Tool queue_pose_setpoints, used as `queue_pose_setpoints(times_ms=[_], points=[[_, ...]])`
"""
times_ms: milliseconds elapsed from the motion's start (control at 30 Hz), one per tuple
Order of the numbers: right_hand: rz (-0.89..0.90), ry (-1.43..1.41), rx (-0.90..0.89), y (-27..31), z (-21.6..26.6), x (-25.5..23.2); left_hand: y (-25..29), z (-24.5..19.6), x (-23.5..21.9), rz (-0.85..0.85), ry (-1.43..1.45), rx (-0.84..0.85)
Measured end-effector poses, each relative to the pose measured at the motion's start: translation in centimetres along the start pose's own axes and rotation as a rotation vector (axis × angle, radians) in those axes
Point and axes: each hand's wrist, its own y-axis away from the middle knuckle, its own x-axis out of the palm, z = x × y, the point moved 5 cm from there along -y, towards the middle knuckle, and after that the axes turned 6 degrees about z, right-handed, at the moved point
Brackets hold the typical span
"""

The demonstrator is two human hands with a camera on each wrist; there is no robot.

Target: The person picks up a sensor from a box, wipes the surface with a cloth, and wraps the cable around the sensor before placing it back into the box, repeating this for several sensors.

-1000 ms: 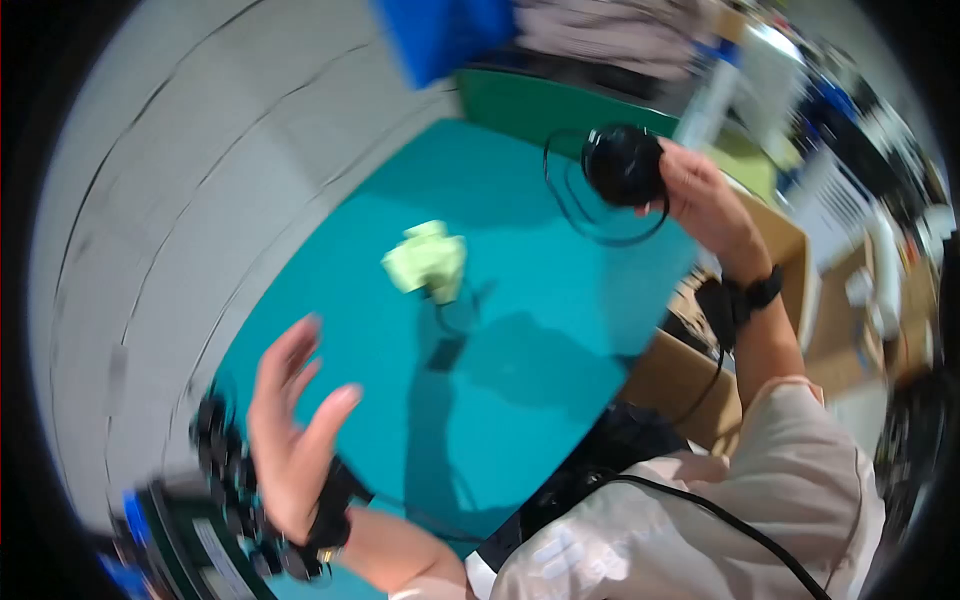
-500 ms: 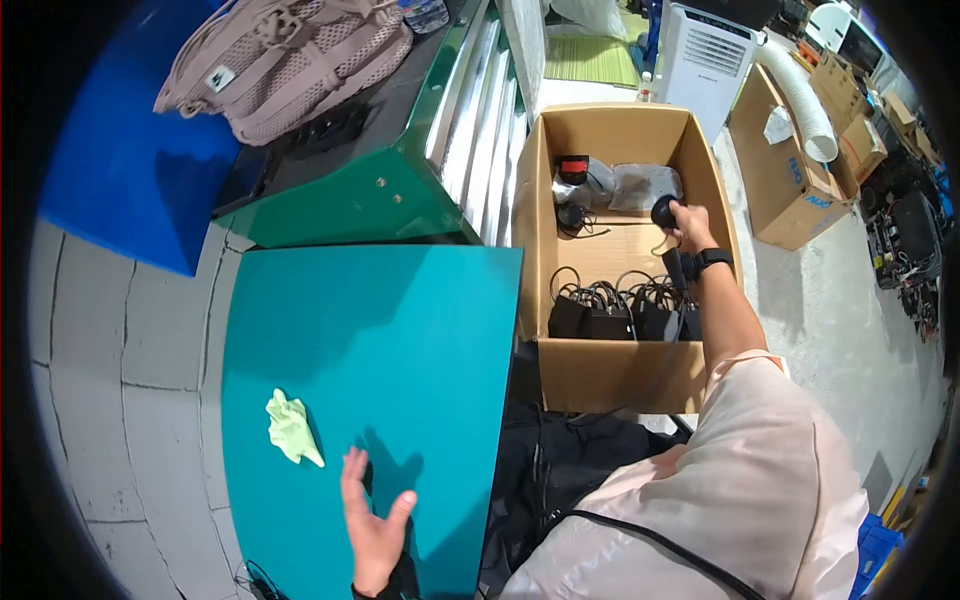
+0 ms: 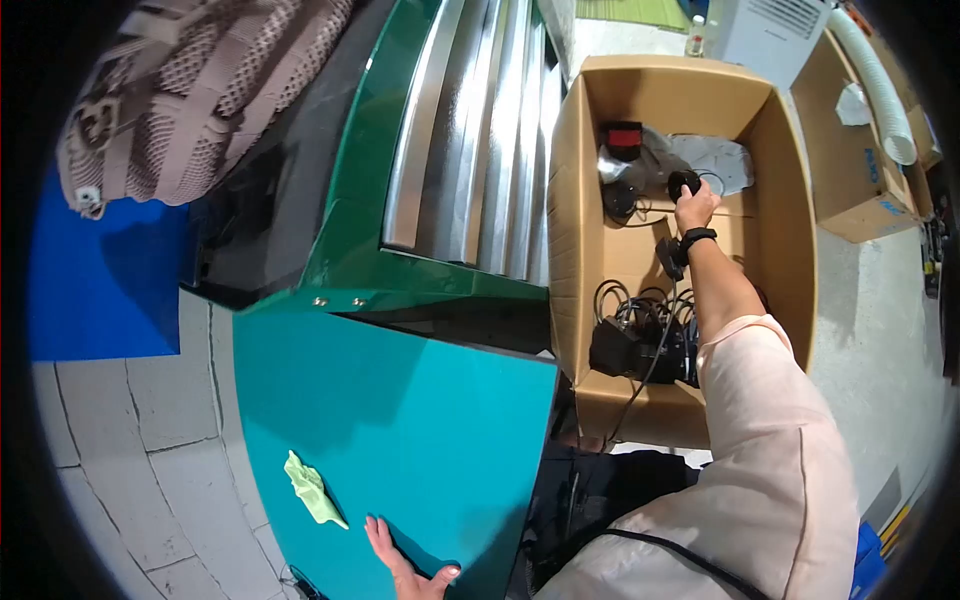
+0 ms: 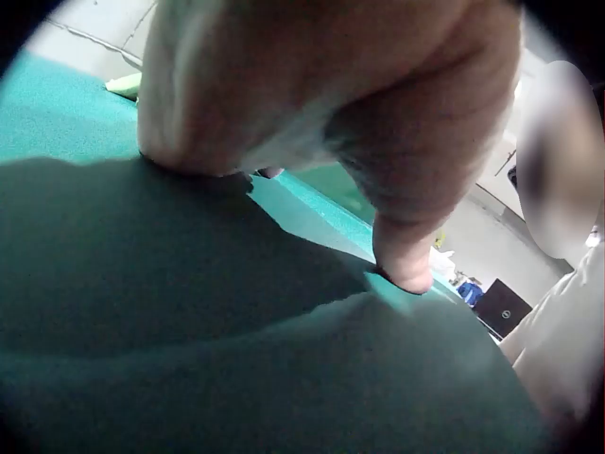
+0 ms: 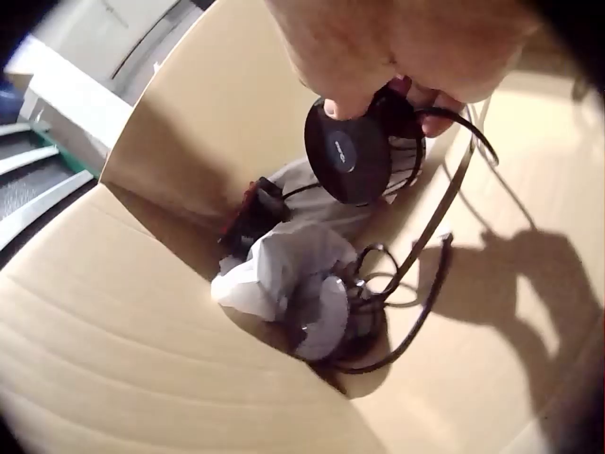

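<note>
Inside the cardboard box (image 3: 578, 230), my right hand (image 3: 697, 207) grips a round black device (image 3: 684, 184) with a cable. In the right wrist view the hand (image 5: 406, 47) pinches the device (image 5: 350, 156) by its edge, fingers curled round it, above a second round black device (image 5: 331, 322) and a plastic bag (image 5: 274, 270). My left hand (image 3: 408, 575) rests on the teal table (image 3: 400, 420), fingers straight and thumb spread, beside a crumpled pale green cloth (image 3: 313, 490). In the left wrist view the hand's (image 4: 302, 104) fingertips touch the table surface.
Black adapters and coiled cables (image 3: 645, 345) lie at the box's near end, a red-and-black item (image 3: 623, 140) at its far end. A green frame with metal slats (image 3: 465, 140) stands left of the box, near a mesh backpack (image 3: 200, 90). Another box (image 3: 850, 150) is at right.
The view has swung right toward the box. My right hand has carried the round device from above the table into the box. My left hand has come down onto the table.
</note>
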Motion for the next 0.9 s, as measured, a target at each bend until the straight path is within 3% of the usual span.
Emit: queue_pose_setpoints(times_ms=[67,233,367,467,500,567,600,733,800,900], points=[[0.156,-0.101,0.078,-0.2,-2.0,4.1,-0.1,0.1,0.0,0.005,0.001,-0.032],[0.092,-0.267,0.345,1.4,-4.7,7.3,-0.6,0.2,-0.2,0.016,-0.007,-0.043],[0.247,-0.144,0.252,1.4,-6.2,7.0,-0.8,0.6,0.0,0.028,0.037,-0.053],[0.277,-0.323,0.307,0.9,-7.1,7.6,-0.4,1.8,0.2,0.013,0.085,-0.096],[0.203,-0.219,0.159,0.9,-5.5,6.5,-0.3,1.8,0.2,0.01,0.093,-0.097],[0.302,-0.069,-0.066,1.4,-2.3,5.7,-0.5,1.7,0.2,0.006,0.116,-0.101],[0.455,-0.026,-0.036,1.3,-1.9,6.3,-0.6,1.6,0.2,0.0,0.124,-0.095],[0.515,0.246,-0.033,1.3,1.1,3.1,-0.5,1.3,0.0,0.046,0.043,-0.094],[0.341,0.497,-0.17,0.9,1.6,2.1,-0.6,1.0,0.0,0.041,0.032,-0.079],[0.501,0.466,-0.301,0.8,0.2,4.0,-0.8,0.5,0.0,0.033,0.026,-0.059]])
